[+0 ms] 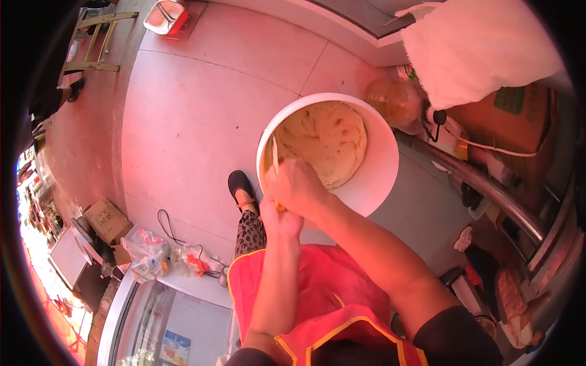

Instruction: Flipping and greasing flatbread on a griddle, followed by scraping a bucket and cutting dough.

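A large white plastic bucket (380, 183) stands before me with a mass of pale, soft dough (325, 137) in it. Both my hands are together at the bucket's near left rim. My right hand (297, 183) is closed on a long, thin, pale implement (275, 148), whose upper part points into the bucket along the left inner wall. Just below, my left hand (280, 220) is wrapped around its yellowish lower end (279, 207). The fingers hide much of the implement, so its exact kind cannot be told.
Right of the bucket are a large plastic jug of amber liquid (393, 103), a metal rail (476, 183) and a hanging white cloth (480, 50). A tray with utensils (165, 17) lies at the upper left. Plastic bags (146, 251) rest on a glass-fronted cabinet (197, 290). People are partly visible at both sides.
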Demonstrator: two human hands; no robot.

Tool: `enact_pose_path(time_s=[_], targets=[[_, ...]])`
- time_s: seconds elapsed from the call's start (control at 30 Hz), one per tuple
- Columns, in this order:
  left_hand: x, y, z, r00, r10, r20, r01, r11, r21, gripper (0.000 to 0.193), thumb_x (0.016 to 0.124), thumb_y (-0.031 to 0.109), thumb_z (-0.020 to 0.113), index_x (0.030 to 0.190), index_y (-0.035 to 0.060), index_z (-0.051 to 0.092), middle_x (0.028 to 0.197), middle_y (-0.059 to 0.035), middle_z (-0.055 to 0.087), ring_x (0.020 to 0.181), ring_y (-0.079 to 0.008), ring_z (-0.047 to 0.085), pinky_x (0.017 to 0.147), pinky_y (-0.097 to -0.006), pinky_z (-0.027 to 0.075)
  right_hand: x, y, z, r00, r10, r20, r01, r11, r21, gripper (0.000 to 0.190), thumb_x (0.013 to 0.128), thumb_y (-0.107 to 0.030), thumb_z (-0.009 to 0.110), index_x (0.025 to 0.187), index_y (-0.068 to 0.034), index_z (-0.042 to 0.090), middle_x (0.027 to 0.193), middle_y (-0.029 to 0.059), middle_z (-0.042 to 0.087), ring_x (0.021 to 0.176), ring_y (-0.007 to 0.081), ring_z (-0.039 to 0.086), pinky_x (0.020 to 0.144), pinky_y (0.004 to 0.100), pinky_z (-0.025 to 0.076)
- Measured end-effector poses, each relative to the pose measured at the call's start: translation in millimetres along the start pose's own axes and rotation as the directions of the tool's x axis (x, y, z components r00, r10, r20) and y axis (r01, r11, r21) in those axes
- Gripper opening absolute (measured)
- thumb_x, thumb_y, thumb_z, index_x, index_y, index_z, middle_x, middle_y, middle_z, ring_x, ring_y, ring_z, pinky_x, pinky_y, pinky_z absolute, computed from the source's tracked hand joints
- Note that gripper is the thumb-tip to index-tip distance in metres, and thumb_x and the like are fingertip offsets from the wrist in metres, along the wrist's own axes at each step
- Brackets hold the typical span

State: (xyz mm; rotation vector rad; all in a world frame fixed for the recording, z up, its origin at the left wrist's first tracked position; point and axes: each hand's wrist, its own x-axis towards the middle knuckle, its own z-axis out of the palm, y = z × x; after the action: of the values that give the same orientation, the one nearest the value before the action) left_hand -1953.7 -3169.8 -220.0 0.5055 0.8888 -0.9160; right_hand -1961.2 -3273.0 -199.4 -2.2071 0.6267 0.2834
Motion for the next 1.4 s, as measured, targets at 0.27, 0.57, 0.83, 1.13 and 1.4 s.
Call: enact_pose_path(time_s=[0.27, 0.57, 0.83, 1.13, 1.4], targets=[[71.9, -18.9, 75.9, 0.997, -0.081, -0.004, 0.070, 0.829, 0.555, 0.022, 0.090, 0.013, 0.041, 0.098, -0.0041, 0.053, 0.076, -0.0154, 0.059, 0.057, -0.0226, 0.055, 0.049, -0.0322, 0.042, 10.9, 54.0, -30.2, 0.650, 0.760, -0.006, -0.273, 0.241, 0.931, 0.022, 0.084, -0.015, 0.045, 0.076, 0.003, 0.056, 0.055, 0.0072, 0.053, 0.041, 0.0145, 0.051, 0.035, 0.0265, 0.039], [158.7, -80.9, 45.5, 0.987, -0.006, -0.158, 0.151, 0.338, 0.929, 0.026, 0.087, 0.014, 0.045, 0.104, -0.0038, 0.051, 0.090, -0.0135, 0.059, 0.076, -0.0210, 0.057, 0.060, -0.0330, 0.046, 9.2, 145.0, 29.9, 0.417, 0.898, 0.139, 0.166, -0.225, 0.960, 0.028, 0.087, -0.022, 0.045, 0.099, 0.002, 0.053, 0.074, 0.0122, 0.059, 0.044, 0.0157, 0.049, 0.037, 0.0273, 0.039], [-5.3, -40.2, -13.6, 0.984, -0.157, -0.085, 0.172, 0.705, 0.688, 0.028, 0.091, 0.016, 0.047, 0.113, 0.0002, 0.047, 0.097, -0.0126, 0.058, 0.083, -0.0208, 0.058, 0.063, -0.0340, 0.048, -106.3, 39.1, 19.4, 0.614, 0.790, 0.005, -0.059, 0.040, 0.997, 0.028, 0.090, -0.022, 0.047, 0.107, 0.000, 0.050, 0.077, 0.0076, 0.058, 0.052, 0.0142, 0.054, 0.042, 0.0245, 0.043], [-40.3, -45.6, -17.7, 0.984, 0.119, -0.135, -0.004, 0.764, 0.645, 0.031, 0.089, 0.015, 0.053, 0.113, -0.0024, 0.047, 0.106, -0.0105, 0.057, 0.091, -0.0197, 0.058, 0.076, -0.0320, 0.047, -148.6, 41.8, 1.1, 0.613, 0.723, 0.317, -0.287, -0.170, 0.943, 0.033, 0.090, -0.022, 0.052, 0.113, 0.002, 0.050, 0.093, 0.0127, 0.061, 0.067, 0.0156, 0.060, 0.057, 0.0274, 0.050], [51.1, -69.3, -14.7, 0.939, 0.341, 0.031, 0.077, -0.299, 0.951, 0.028, 0.083, 0.015, 0.052, 0.100, -0.0041, 0.040, 0.080, -0.0293, 0.060, 0.079, -0.0437, 0.060, 0.069, -0.0475, 0.047, -109.2, 64.5, 25.8, 0.856, 0.480, -0.193, -0.393, 0.845, 0.362, 0.050, 0.092, -0.031, 0.047, 0.130, 0.001, 0.039, 0.125, 0.0180, 0.047, 0.113, 0.0213, 0.047, 0.093, 0.0326, 0.039]])
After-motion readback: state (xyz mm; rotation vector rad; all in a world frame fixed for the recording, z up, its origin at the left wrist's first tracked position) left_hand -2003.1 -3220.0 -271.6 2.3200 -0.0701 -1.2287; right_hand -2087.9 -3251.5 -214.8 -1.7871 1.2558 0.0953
